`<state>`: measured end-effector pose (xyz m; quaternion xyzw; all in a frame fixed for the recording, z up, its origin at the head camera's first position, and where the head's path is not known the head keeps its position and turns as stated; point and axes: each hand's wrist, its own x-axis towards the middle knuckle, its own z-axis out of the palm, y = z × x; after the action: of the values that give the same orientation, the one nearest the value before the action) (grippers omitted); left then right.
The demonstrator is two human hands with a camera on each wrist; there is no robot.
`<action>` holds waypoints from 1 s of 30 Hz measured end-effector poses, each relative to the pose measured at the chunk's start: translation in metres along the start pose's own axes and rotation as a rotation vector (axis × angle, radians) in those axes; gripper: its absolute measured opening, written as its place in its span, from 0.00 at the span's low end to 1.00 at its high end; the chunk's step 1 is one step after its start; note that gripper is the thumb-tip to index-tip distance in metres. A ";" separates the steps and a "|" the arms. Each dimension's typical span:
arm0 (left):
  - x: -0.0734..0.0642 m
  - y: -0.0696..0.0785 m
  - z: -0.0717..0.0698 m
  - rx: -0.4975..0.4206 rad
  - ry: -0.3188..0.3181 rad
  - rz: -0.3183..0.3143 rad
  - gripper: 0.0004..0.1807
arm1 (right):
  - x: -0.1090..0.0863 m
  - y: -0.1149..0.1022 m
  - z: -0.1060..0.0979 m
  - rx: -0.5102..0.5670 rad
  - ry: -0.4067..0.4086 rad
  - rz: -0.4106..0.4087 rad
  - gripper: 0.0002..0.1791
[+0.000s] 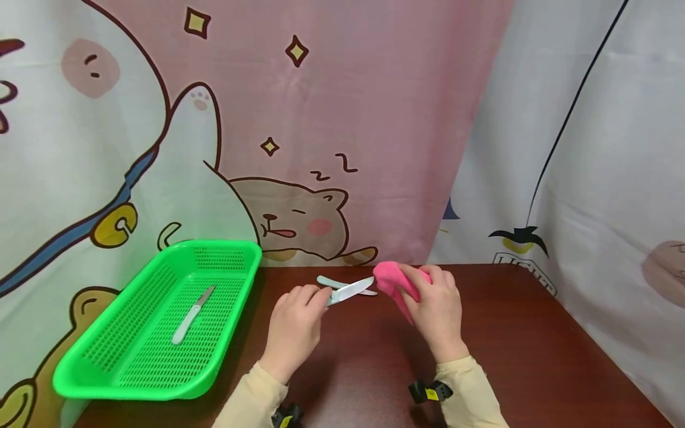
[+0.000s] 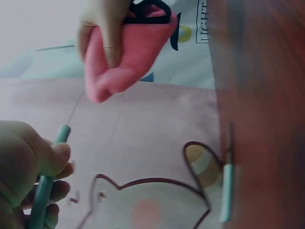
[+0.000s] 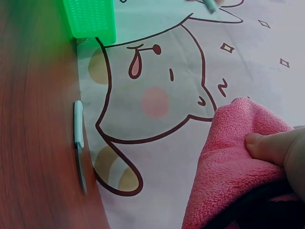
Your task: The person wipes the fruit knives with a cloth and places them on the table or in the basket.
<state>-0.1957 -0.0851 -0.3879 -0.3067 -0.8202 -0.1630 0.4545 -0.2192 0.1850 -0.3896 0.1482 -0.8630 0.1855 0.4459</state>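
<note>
My left hand [image 1: 297, 324] grips a small knife [image 1: 350, 291] by its pale green handle [image 2: 44, 195], the blade pointing right and slightly up. A folded pink cloth [image 1: 390, 278] with a dark edge is pinched in my right hand [image 1: 440, 309]. In the head view the blade tip lies right by the cloth; whether they touch I cannot tell. Behind the held knife, a second pale-handled knife [image 3: 78, 124] lies on the table near its far edge, partly covered in the head view. A third knife [image 1: 185, 324] lies in the green basket, blade towards the back.
The green plastic basket [image 1: 243, 309] with perforated walls stands on the left of the dark brown table [image 1: 535, 356]. A curtain [image 1: 374, 119] printed with cartoon animals hangs right behind the table, and pale cloth continues along the right side.
</note>
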 end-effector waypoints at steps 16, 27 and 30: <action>0.021 -0.052 -0.083 0.058 -0.059 0.136 0.17 | 0.001 -0.005 -0.003 0.024 0.000 0.014 0.31; 0.028 -0.127 -0.112 0.138 -0.247 -0.061 0.15 | -0.001 -0.005 -0.001 0.035 0.007 0.004 0.30; 0.023 -0.149 -0.112 0.130 -0.391 -0.186 0.15 | -0.002 -0.006 0.000 0.057 -0.006 0.003 0.30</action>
<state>-0.2294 -0.2517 -0.3072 -0.2256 -0.9262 -0.0885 0.2887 -0.2159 0.1798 -0.3903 0.1601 -0.8589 0.2101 0.4388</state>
